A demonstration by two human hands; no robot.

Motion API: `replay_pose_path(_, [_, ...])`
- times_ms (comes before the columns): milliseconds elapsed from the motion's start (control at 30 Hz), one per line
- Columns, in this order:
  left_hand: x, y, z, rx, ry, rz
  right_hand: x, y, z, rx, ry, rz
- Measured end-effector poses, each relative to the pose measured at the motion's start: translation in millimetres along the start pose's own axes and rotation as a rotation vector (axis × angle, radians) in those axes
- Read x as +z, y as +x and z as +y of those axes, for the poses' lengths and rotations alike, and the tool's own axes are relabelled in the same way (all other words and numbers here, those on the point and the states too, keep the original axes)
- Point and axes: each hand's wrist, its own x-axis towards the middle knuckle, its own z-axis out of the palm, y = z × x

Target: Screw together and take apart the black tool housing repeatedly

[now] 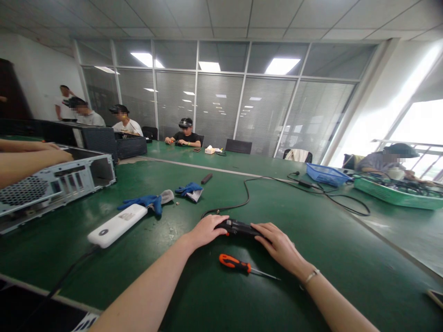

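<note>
A long, narrow black device (238,227) lies on the green table, with small orange-red spots along its near edge. I cannot tell its exact kind. Around its left end my left hand (206,229) is closed, thumb on the near side. My right hand (277,239) grips the opposite end, fingers laid over the top. A black cord (248,193) comes out near the device's left end and runs off to the right. Just in front of the device lies a screwdriver (235,263) with an orange and black handle, its shaft pointing right.
To my left are a white power strip (119,225), blue-grey gloves (148,201) and an open metal computer case (69,182) with another person's arms over it. A dark bar (206,179) lies farther back. Blue basket (327,175) and green basket (391,194) stand right. Several people sit around.
</note>
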Motion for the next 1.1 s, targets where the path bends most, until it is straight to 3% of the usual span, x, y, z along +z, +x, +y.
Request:
replay_pose_path(400, [-0.1, 0.1, 3.9, 0.104, -0.012, 0.096, -3.7, -2.1, 2.9, 0.018, 0.059, 0.056])
replay_pose_path(1100, [2.0, 2.2, 4.5, 0.046, -0.11, 0.078, -4.7, -1.7, 4.2, 0.026, 0.075, 0.022])
